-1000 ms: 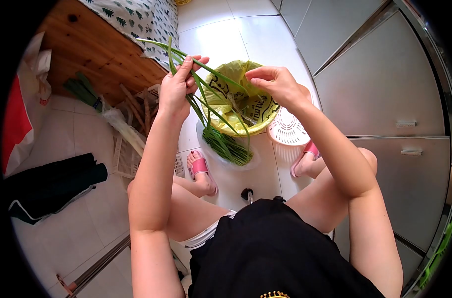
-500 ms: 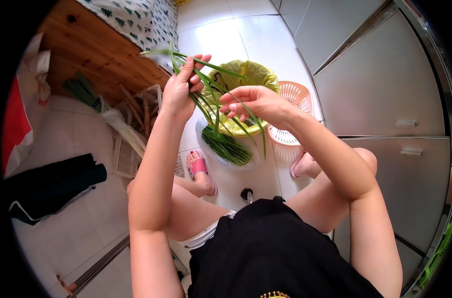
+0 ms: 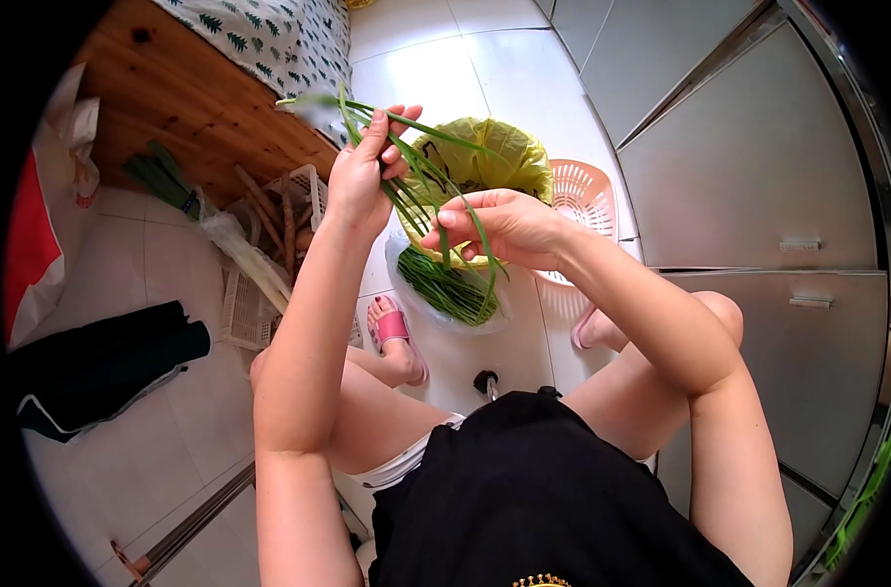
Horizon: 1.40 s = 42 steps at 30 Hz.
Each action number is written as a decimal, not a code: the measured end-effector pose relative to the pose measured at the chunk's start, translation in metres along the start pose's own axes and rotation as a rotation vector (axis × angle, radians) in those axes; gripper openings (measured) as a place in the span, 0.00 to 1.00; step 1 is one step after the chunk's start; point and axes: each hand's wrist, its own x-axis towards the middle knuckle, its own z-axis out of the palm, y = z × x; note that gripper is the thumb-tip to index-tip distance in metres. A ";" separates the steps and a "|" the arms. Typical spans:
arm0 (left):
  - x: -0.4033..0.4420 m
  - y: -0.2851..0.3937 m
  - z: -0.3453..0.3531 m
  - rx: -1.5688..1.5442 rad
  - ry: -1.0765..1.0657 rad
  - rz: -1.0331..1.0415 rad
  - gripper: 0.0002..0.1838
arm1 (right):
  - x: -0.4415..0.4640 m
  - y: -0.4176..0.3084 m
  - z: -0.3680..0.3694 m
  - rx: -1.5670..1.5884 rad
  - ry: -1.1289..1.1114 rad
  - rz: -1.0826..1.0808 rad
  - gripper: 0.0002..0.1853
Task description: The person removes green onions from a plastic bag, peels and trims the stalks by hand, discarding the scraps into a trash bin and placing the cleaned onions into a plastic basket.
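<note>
My left hand (image 3: 372, 166) is closed round several long green stalks (image 3: 421, 176), whose pale ends stick out at the upper left. The stalks hang down to the right, over a bin lined with a yellow bag (image 3: 504, 152). My right hand (image 3: 494, 227) is at the front of the bin, thumb and forefinger pinched on a green blade among the hanging stalks. Below the bin, a bunch of thin green stalks (image 3: 445, 289) lies in a clear plastic bag on the floor. A pink slotted basket (image 3: 584, 191) stands right of the bin, partly hidden by my right hand and forearm.
Grey cabinets (image 3: 749, 157) line the right side. At left are a wooden box side (image 3: 186, 88), a white crate (image 3: 245, 308) with root vegetables, leeks (image 3: 240, 249), a dark folded cloth (image 3: 113, 357) and a red and white bag (image 3: 40, 235). My slippered feet flank the floor ahead.
My right hand has come down and left from above the bin's right side and has taken hold of a hanging blade. My left hand has shifted slightly right, still holding the stalks.
</note>
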 end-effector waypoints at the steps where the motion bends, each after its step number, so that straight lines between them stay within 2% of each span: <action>1: 0.001 0.000 0.000 -0.008 0.011 0.013 0.17 | -0.001 -0.001 0.001 0.014 0.013 0.005 0.11; 12: 0.010 0.014 -0.016 0.013 0.038 0.086 0.16 | -0.005 -0.009 0.002 0.042 0.082 -0.003 0.10; 22: 0.004 0.011 -0.005 0.047 0.066 0.085 0.16 | -0.002 -0.011 -0.007 0.035 0.198 -0.112 0.06; 42: 0.002 0.008 0.000 0.047 0.052 0.084 0.17 | 0.001 -0.007 -0.011 0.015 0.145 -0.167 0.04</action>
